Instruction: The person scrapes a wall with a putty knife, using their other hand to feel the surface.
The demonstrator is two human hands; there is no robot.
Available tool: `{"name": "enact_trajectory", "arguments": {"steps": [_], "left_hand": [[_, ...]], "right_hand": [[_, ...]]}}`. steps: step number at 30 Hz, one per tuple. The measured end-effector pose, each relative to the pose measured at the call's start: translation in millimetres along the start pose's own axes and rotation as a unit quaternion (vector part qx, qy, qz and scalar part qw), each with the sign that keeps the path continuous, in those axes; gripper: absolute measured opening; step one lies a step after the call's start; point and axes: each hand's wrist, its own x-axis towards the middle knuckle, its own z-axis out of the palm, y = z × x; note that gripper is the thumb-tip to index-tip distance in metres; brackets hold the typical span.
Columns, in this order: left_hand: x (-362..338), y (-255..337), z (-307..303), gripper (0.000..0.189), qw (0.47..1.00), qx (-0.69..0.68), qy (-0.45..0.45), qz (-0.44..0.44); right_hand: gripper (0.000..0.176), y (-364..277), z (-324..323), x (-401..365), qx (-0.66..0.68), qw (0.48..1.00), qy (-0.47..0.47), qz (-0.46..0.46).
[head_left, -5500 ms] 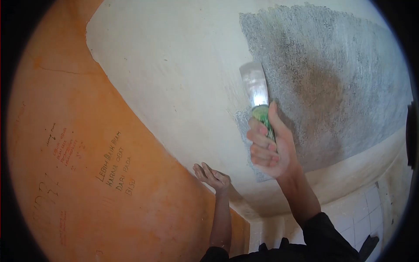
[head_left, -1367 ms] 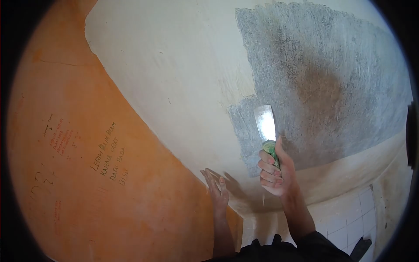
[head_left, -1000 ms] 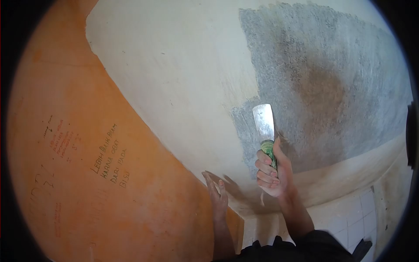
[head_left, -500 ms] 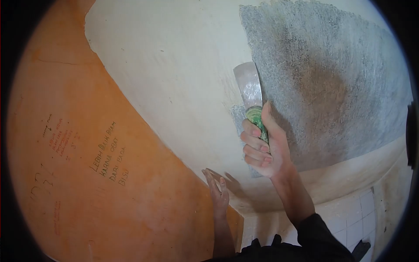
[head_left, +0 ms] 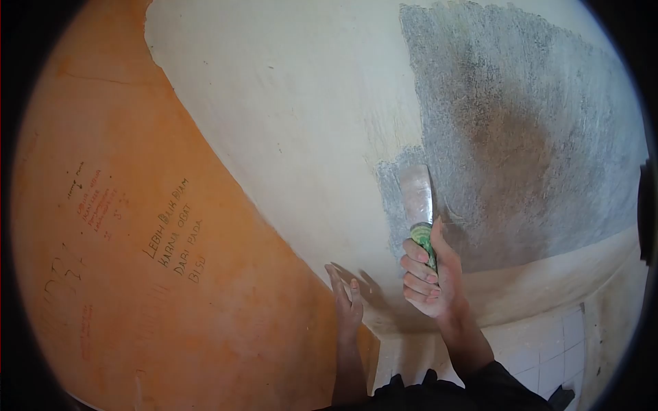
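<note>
My right hand [head_left: 435, 281] is wrapped round the green handle of a putty knife [head_left: 417, 195], thumb laid along the handle. The wide metal blade points up and overlaps a rough grey patch [head_left: 493, 144] on the wall, near the patch's lower left part. White paint [head_left: 301, 130] borders this patch on the left. Lower and to the left, my left hand [head_left: 349, 305] holds nothing; its fingers are stretched out and spread from the thumb, close to the white wall beside the orange edge. A shadow falls to the right of its fingers.
An orange wall [head_left: 226, 329] with handwritten lettering [head_left: 175, 229] fills the left side and meets the white wall along a slanting edge. White tiles [head_left: 548, 363] show at the lower right, under a pale ledge-like band [head_left: 507, 291].
My right hand has drawn the putty knife down and slightly right, from the white paint's border to the lower grey part. My left hand stays almost in place. The view has shifted a little.
</note>
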Motion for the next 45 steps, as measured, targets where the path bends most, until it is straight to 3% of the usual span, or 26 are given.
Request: {"name": "enact_trajectory", "arguments": {"steps": [3,7,10,15,17,20,26,30,33,37,39,45], "left_hand": [[-1,5,2,0.07,1.0,0.019,-0.002,-0.003],[-5,11,3,0.07,1.0,0.02,-0.005,-0.016],[3,6,4,0.07,1.0,0.015,0.003,0.002],[-1,11,3,0.071,1.0,0.015,0.006,0.007],[-1,8,3,0.071,1.0,0.006,0.004,0.006],[0,7,0,0.07,1.0,-0.018,0.007,-0.001],[-2,4,-2,0.07,0.999,-0.044,-0.003,-0.01],[0,-3,-1,0.07,0.999,-0.034,-0.001,-0.008],[-2,-1,-2,0.071,1.0,-0.006,-0.012,-0.007],[-6,3,-2,0.071,0.999,-0.032,-0.006,-0.014],[-2,0,0,0.071,0.999,-0.035,-0.001,-0.006],[-2,7,-3,0.072,0.999,-0.047,-0.007,-0.014]], "right_hand": [[0.057,-10,36,9,-0.036,0.999,0.002,0.023],[0.057,-10,11,0,-0.018,0.999,0.044,0.016],[0.056,-5,3,0,-0.017,0.999,0.02,0.036],[0.057,-15,47,34,-0.118,0.993,0.021,0.01],[0.057,-2,35,24,-0.117,0.992,0.042,0.004],[0.056,7,-13,16,-0.035,0.999,-0.008,0.017],[0.056,-1,50,39,-0.067,0.997,0.023,-0.033],[0.057,18,-9,17,0.008,1.0,-0.002,-0.005],[0.057,12,32,24,0.0,1.0,-0.013,0.02],[0.057,12,3,18,-0.027,0.999,0.044,-0.002],[0.056,9,-11,14,-0.027,0.999,-0.021,0.022],[0.056,-5,45,42,-0.062,0.998,-0.011,-0.012]]}}
